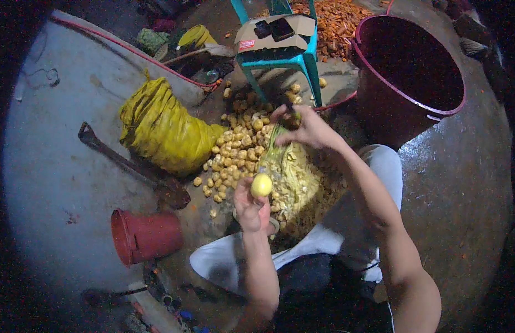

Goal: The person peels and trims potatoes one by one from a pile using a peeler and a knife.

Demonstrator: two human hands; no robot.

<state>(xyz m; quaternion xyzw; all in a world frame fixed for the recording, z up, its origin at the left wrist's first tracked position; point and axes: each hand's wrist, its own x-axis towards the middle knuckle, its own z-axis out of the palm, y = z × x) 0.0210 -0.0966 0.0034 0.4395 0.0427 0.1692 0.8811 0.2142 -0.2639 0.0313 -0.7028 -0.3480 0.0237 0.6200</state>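
Note:
My left hand is closed around a pale yellow peeled potato, held up over the pile. Farther forward and to the right, my right hand has its fingers curled at a small dark and greenish thing, too blurred to name. Pale green streaks run from that hand down toward the potato, smeared by motion. Below the hands lies a heap of yellowish peelings. Several unpeeled potatoes are spread on the floor just left of the peelings.
A yellow sack lies left of the potatoes, with a shovel near it. A small red bucket stands nearer. A large maroon tub is at right. A teal stool carries a cardboard box; orange pieces lie behind.

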